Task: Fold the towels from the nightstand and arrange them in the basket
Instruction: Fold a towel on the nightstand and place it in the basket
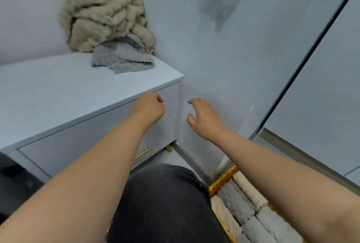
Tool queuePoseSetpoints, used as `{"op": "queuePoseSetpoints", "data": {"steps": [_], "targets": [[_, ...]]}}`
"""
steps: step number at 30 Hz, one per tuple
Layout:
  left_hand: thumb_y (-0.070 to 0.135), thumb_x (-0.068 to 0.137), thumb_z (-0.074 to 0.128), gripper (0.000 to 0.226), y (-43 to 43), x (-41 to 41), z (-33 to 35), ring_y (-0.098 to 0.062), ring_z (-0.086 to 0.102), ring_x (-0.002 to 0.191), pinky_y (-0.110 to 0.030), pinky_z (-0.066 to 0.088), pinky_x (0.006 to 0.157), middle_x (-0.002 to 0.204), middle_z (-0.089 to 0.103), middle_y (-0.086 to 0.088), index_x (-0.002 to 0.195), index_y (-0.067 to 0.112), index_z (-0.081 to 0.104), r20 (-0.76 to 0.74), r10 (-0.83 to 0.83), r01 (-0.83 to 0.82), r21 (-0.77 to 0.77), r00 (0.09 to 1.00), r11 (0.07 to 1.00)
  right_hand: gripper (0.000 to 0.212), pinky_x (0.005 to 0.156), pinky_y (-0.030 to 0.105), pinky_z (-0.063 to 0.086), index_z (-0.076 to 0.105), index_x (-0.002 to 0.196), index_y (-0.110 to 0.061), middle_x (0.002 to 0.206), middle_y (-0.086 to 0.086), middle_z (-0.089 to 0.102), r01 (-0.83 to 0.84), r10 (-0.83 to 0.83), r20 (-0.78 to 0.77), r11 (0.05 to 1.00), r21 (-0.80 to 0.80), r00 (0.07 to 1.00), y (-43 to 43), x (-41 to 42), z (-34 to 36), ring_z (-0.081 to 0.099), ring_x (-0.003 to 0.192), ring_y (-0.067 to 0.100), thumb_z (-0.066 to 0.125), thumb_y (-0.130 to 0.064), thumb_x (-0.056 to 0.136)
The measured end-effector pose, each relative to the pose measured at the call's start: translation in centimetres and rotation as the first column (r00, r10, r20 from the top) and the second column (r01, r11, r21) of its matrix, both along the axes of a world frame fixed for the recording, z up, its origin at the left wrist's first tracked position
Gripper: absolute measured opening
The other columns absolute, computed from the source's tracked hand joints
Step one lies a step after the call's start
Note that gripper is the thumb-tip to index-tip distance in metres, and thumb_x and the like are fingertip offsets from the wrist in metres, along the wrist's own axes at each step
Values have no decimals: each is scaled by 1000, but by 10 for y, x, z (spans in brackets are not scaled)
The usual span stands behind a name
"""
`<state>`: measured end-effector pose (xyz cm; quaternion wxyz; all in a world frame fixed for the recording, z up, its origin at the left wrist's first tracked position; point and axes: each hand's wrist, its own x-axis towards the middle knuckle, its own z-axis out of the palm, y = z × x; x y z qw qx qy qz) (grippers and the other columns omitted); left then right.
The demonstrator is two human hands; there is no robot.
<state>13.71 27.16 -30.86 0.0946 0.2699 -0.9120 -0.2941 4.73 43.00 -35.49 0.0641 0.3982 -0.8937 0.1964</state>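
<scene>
Knee point(165, 203) hides the cut-off basket point(222, 180); left hand point(150, 108) curled empty, right hand point(204, 116) slack-open, crumpled beige-grey towels point(105, 18) beyond.

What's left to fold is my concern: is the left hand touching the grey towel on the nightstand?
Apart. The head view shows bare nightstand top between the left hand at the front edge and the grey towel farther back.
</scene>
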Motion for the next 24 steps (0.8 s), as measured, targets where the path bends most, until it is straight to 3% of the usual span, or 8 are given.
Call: {"op": "queuePoseSetpoints", "data": {"steps": [5, 8, 11, 15, 19, 24], "targets": [[8, 92, 46, 36, -60, 25, 30, -22, 49, 121, -30, 38, 97, 129, 59, -4, 124, 14, 60, -274, 71, -103, -102, 959, 989, 49, 103, 31, 32, 40, 140, -8, 139, 8, 47, -40, 29, -65, 982, -185, 997, -67, 8, 46, 39, 128, 22, 49, -17, 93], [15, 95, 47, 41, -100, 34, 23, -27, 40, 130, -34, 33, 104, 139, 51, -9, 135, 14, 50, -235, 105, -143, -152, 966, 978, 48, 101, 32, 34, 39, 140, -10, 136, 8, 47, -24, 26, 2, 957, -287, 1000, -108, 13, 60, 39, 127, 22, 47, -19, 94], [30, 100, 39, 46, -134, 46, 1, -29, 20, 143, -37, 19, 115, 151, 36, -8, 143, 15, 40, -66, 115, -127, -226, 991, 966, 51, 101, 36, 36, 37, 140, -9, 137, 8, 46, 117, -76, 132, 932, -342, 988, -148, 17, 62, 38, 126, 25, 47, -25, 93], [43, 99, 35, 57, -172, 49, -5, -25, 4, 147, -43, 12, 118, 158, 18, -5, 150, 20, 22, 17, 164, -153, -281, 986, 947, 60, 103, 41, 36, 31, 142, -6, 143, 12, 36, 291, -197, 323, 917, -274, 926, -201, 13, 58, 34, 129, 30, 52, -30, 90], [45, 97, 38, 63, -188, 39, -6, -23, 5, 147, -43, 13, 118, 159, 15, -3, 151, 21, 17, 0, 164, -158, -265, 987, 951, 69, 113, 43, 26, 25, 145, -6, 152, 12, 23, 378, -286, 322, 885, -272, 903, -229, 3, 51, 23, 139, 30, 54, -32, 89], [42, 99, 36, 59, -209, 25, -6, -20, 10, 146, -38, 14, 117, 158, 20, 0, 151, 20, 19, -105, 192, -210, -196, 976, 958, 83, 114, 53, 8, 14, 149, -14, 158, 9, -1, 420, -366, 303, 897, -138, 880, -264, -8, 54, 1, 145, 29, 59, -40, 84]]}}
